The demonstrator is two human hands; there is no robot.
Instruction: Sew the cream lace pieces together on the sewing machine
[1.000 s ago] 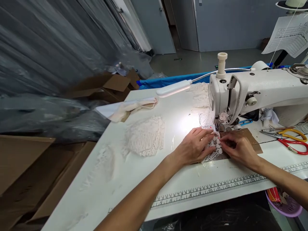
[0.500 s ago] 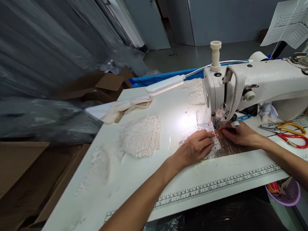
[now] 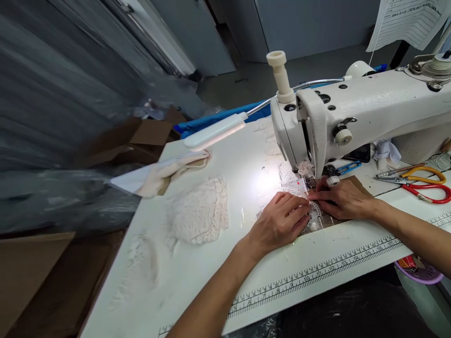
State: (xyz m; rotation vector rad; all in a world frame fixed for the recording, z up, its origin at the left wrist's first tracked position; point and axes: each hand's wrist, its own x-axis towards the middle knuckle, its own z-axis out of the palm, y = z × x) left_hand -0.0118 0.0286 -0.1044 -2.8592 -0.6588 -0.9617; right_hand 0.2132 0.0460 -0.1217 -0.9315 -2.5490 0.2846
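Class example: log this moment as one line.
left hand: on lace | right hand: at lace, near needle | sewing machine: above | scissors: right side

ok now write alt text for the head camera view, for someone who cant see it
Two bare hands, left and right, work at white lace by the needle area of a white sewing machine. A lit lamp shines on the white table, with more lace to the left and scissors to the right.

white openwork lace (image 3: 315, 211) lies flat, partly hidden, near the sewing machine (image 3: 366, 112).
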